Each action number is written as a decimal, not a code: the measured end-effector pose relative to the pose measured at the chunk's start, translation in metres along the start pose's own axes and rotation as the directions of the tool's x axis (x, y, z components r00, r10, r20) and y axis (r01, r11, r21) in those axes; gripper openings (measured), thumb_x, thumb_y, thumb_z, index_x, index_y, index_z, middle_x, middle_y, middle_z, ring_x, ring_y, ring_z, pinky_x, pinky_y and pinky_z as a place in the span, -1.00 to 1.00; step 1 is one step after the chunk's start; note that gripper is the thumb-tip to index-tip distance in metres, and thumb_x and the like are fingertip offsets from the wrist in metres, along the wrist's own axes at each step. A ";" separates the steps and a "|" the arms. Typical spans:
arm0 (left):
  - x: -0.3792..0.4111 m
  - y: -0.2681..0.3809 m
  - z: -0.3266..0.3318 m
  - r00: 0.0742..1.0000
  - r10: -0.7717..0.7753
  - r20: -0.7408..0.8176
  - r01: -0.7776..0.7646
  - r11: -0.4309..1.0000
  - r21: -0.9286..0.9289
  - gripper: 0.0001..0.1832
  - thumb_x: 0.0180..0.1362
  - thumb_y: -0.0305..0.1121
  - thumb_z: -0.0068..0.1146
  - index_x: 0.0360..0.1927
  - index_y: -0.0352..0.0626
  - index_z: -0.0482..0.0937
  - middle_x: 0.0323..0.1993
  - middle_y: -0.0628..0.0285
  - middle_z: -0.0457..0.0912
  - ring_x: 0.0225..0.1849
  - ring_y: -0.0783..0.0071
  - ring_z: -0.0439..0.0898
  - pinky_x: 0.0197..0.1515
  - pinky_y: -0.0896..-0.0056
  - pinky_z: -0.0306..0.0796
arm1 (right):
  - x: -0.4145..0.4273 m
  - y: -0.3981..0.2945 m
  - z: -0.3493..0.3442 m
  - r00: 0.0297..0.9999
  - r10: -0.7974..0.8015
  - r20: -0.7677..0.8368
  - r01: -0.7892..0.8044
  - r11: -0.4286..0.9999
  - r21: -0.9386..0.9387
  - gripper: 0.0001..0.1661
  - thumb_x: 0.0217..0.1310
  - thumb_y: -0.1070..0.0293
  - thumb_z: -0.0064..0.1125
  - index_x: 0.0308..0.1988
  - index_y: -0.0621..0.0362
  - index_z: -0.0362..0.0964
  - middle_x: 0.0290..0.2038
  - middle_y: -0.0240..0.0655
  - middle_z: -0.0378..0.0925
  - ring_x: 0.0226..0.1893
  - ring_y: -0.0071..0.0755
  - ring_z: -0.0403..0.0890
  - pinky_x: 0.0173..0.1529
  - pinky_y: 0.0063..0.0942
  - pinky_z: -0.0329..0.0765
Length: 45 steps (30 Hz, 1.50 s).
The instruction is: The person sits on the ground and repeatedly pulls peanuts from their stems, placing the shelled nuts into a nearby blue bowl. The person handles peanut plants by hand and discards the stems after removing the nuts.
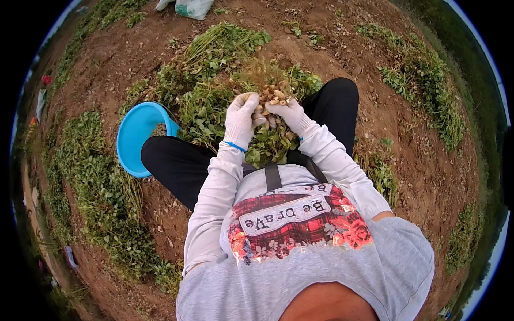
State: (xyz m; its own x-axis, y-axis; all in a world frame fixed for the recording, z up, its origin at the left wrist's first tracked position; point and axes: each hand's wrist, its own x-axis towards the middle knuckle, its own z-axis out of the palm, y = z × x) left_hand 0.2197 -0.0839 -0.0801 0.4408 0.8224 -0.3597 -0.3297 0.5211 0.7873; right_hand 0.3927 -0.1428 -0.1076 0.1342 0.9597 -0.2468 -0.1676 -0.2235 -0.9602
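Note:
Both my hands wear white knitted gloves and meet over my lap at a cluster of peanut pods (278, 94) on their roots. My left hand (241, 114), on the picture's left side, has thumb and fingers closed at the cluster's near left edge. From the right, my right hand (290, 113) grips pods at the cluster's lower side. Leafy peanut plants (270, 146) hang below the hands, between my legs. A blue plastic bucket (134, 138) stands beside my knee at the left, with peanuts (160, 129) visible inside, partly hidden by the knee.
Piled peanut plants (225, 44) lie just beyond my hands. Long rows of pulled plants (100, 180) stretch along the left, and more plants (425, 84) lie at the right. A white and green sack (194, 8) rests on the brown soil (152, 44) at the top.

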 end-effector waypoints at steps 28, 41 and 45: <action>-0.008 0.178 -0.166 0.696 0.703 -0.149 0.050 0.159 0.986 -0.55 0.32 -0.11 0.27 0.15 -0.20 0.63 0.09 0.08 0.66 -0.03 0.24 0.69 0.03 0.31 0.54 | -0.026 -0.029 -0.023 0.957 -0.027 0.289 -0.154 0.797 0.584 -0.48 0.56 0.18 -0.22 0.22 0.36 0.37 0.15 0.17 0.53 -0.13 0.21 0.69 -0.02 0.01 0.77; -0.008 0.019 0.027 0.914 0.102 0.392 -0.250 0.903 0.349 -0.45 0.38 -0.29 0.18 0.33 -0.40 0.37 -0.08 0.18 0.67 -0.10 0.53 0.61 0.01 0.46 0.51 | -0.032 -0.027 -0.021 0.967 0.182 0.177 -0.250 0.803 0.541 -0.43 0.50 0.11 -0.08 0.27 0.29 0.33 -0.02 0.16 0.61 -0.14 0.30 0.70 -0.01 0.33 0.67; -0.013 0.012 0.034 0.939 0.209 0.275 -0.258 0.953 0.157 -0.54 0.41 -0.32 0.16 0.28 -0.32 0.39 -0.09 0.20 0.64 -0.16 0.50 0.64 -0.11 0.43 0.57 | -0.027 -0.018 -0.026 0.963 0.073 0.261 -0.220 0.773 0.596 -0.47 0.50 0.13 -0.04 0.24 0.27 0.38 -0.04 0.05 0.64 -0.13 0.12 0.72 0.02 0.18 0.70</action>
State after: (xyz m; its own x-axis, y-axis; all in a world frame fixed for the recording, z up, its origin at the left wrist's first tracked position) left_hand 0.2387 -0.0964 -0.0487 0.5743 0.8178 -0.0358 -0.2971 0.2490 0.9218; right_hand 0.4179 -0.1689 -0.0872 -0.1381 0.9520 -0.2732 -0.7407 -0.2824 -0.6096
